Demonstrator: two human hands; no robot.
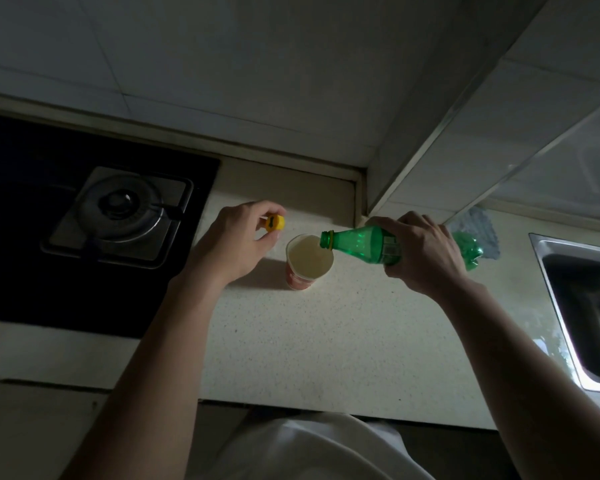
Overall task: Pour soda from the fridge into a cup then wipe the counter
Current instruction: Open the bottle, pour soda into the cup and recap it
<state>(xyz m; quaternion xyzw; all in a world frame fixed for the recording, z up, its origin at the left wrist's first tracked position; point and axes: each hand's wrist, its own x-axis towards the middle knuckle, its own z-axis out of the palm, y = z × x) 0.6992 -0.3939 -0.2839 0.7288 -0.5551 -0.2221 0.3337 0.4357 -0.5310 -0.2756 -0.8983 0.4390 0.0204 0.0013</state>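
Note:
A green plastic soda bottle lies tilted almost flat in my right hand, its open neck over the rim of a red paper cup. The cup stands on the pale speckled counter and holds pale liquid with foam near the top. My left hand hovers just left of the cup and pinches the yellow bottle cap between thumb and fingers.
A black gas hob with a steel burner lies to the left. A steel sink is at the right edge. A blue cloth sits behind the bottle by the tiled wall corner.

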